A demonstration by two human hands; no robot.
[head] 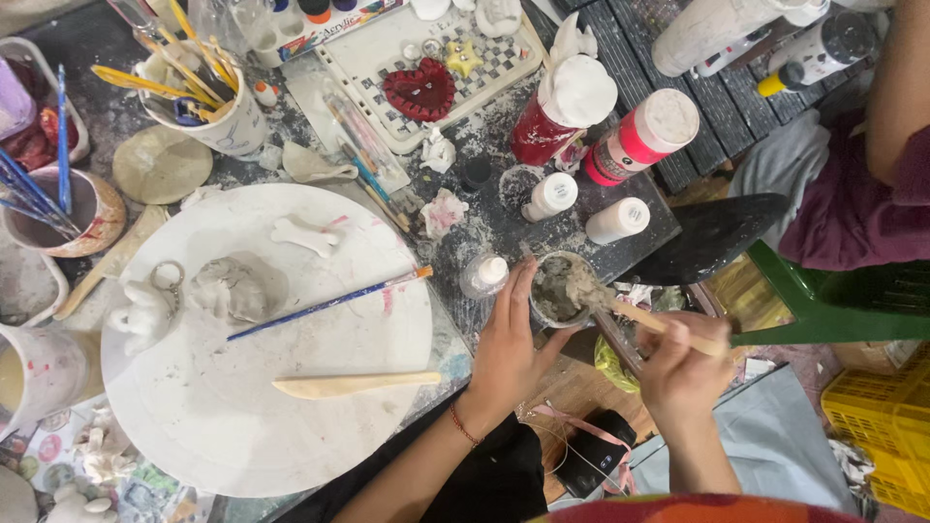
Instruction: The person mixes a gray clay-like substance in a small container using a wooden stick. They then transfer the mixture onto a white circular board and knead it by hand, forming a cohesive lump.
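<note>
Here, at the bench's near edge, the left hand (506,351) wraps its fingers around a small cup (562,289) of grey paste, which sits right at the corner of the dark worktop (484,208). The right hand (684,374) hangs off the bench over the floor, fingers pinched tight on a wooden stick (668,327). The stick's long axis runs from that hand up and left, its loaded tip buried in the cup's paste.

Room is tight behind the cup: one small clear bottle (482,275) stands just beside it, two white-capped bottles (554,196) sit further back, and one pink bottle (640,136) lies tilted beyond them. Toward the near side there is open air past the edge.

Left of the cup, a big round white board (291,436) overhangs the near edge. On it lie one blue-handled brush (329,302), pointing up-right toward the cup, one flat wooden blade (355,385), lying nearly level, one grey clay lump (232,289) and one white bone shape (302,235).
</note>
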